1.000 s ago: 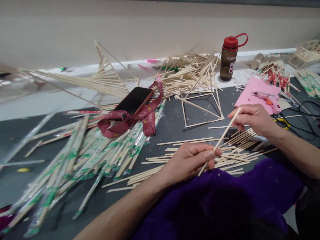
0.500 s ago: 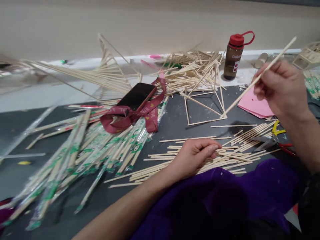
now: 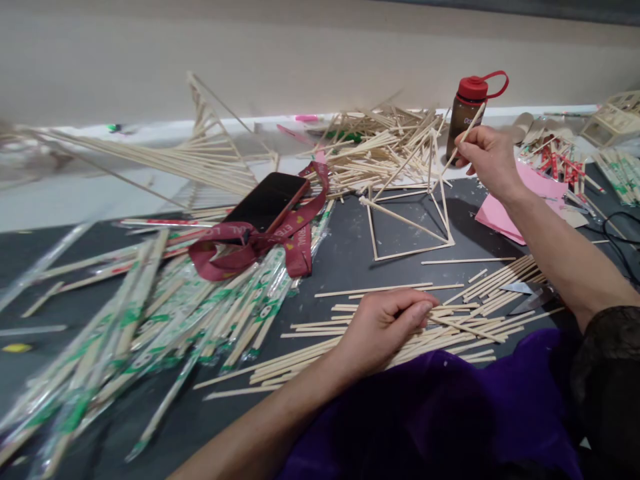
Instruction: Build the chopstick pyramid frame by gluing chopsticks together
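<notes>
My right hand (image 3: 490, 160) is closed on a bare wooden chopstick (image 3: 469, 130), held tilted in front of the bottle. The stick's lower end comes down near the far corner of a small frame of joined chopsticks (image 3: 413, 254); whether they touch I cannot tell. My left hand (image 3: 387, 323) rests low over many loose chopsticks (image 3: 300, 357), thumb and fingers pinched together. From its fingertips a chopstick (image 3: 470, 329) slants out to the right. The frame stands on the dark table (image 3: 345, 233), beyond my left hand.
Wrapped chopsticks (image 3: 165, 320) cover the left side, with a phone (image 3: 267, 200) and a red lanyard (image 3: 220, 250) on them. A larger stick structure (image 3: 200, 147) and a stick heap (image 3: 380, 147) lie behind. Bottle (image 3: 470, 90), pink paper (image 3: 507, 210) and scissors (image 3: 533, 300) are right.
My right hand has moved left and away from me with its chopstick. The stick's lower end has gone from the frame's near right corner towards its far corner. My left hand stays about where it was.
</notes>
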Action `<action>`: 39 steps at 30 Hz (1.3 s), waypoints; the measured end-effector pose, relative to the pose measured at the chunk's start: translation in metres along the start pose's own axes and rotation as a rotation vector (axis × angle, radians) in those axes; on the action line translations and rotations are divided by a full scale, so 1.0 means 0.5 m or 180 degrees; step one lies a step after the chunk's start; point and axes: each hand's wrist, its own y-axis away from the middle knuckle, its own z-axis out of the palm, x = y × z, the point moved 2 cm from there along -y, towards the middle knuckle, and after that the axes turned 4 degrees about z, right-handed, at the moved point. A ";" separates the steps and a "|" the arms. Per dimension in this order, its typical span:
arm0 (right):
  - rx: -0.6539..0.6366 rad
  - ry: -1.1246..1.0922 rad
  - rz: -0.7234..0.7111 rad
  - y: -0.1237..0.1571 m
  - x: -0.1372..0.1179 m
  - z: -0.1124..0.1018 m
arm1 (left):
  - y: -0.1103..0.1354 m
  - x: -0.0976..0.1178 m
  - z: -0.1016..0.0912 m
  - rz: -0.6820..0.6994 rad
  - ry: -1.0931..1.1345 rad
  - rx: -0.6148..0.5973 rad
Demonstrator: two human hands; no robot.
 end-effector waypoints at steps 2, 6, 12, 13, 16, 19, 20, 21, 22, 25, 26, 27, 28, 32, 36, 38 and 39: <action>-0.0068 0.0105 0.0006 0.000 0.000 0.010 | 0.000 -0.001 -0.001 0.0051 -0.0021 -0.0026; -0.0162 0.0277 -0.0030 0.003 0.001 0.023 | -0.001 -0.003 -0.003 0.0164 -0.0068 -0.0040; -0.0188 0.0488 -0.0150 0.000 0.004 0.033 | -0.001 -0.001 -0.007 0.0163 -0.0127 -0.0078; -0.0194 0.0504 -0.0165 -0.001 0.004 0.033 | -0.001 0.000 -0.007 0.0177 -0.0142 -0.0079; -0.0240 0.0528 -0.0223 -0.002 0.001 0.032 | -0.001 0.000 -0.007 0.0211 -0.0181 -0.0082; -0.0277 0.0558 -0.0274 -0.004 -0.002 0.032 | -0.001 -0.002 -0.006 0.0178 -0.0161 -0.0101; -0.0289 0.0568 -0.0274 -0.005 -0.004 0.032 | -0.001 -0.003 -0.006 0.0160 -0.0158 -0.0109; -0.0301 0.0577 -0.0271 -0.006 -0.005 0.033 | -0.001 -0.003 -0.006 0.0140 -0.0161 -0.0116; -0.0324 0.0585 -0.0263 -0.008 -0.006 0.034 | 0.000 -0.004 -0.005 0.0125 -0.0170 -0.0124; -0.0369 0.0595 -0.0245 -0.011 -0.010 0.037 | 0.002 -0.006 -0.004 0.0104 -0.0213 -0.0138; -0.0384 0.0600 -0.0247 -0.013 -0.012 0.038 | 0.002 -0.007 -0.003 0.0100 -0.0225 -0.0140; -0.0400 0.0612 -0.0252 -0.013 -0.014 0.039 | 0.002 -0.008 -0.003 0.0096 -0.0231 -0.0141; -0.0417 0.0631 -0.0257 -0.014 -0.015 0.040 | 0.003 -0.008 -0.002 0.0097 -0.0229 -0.0139; -0.0475 0.0731 -0.0312 -0.015 -0.020 0.042 | 0.003 -0.003 -0.003 0.0150 -0.0228 -0.0109; -0.0443 0.0763 -0.0384 -0.012 -0.024 0.041 | 0.005 0.000 -0.003 0.0239 -0.0299 -0.0109; -0.0423 0.0780 -0.0419 -0.010 -0.026 0.042 | 0.004 0.000 -0.003 0.0266 -0.0302 -0.0106; -0.0418 0.0781 -0.0443 -0.009 -0.027 0.042 | 0.003 0.000 -0.004 0.0272 -0.0296 -0.0095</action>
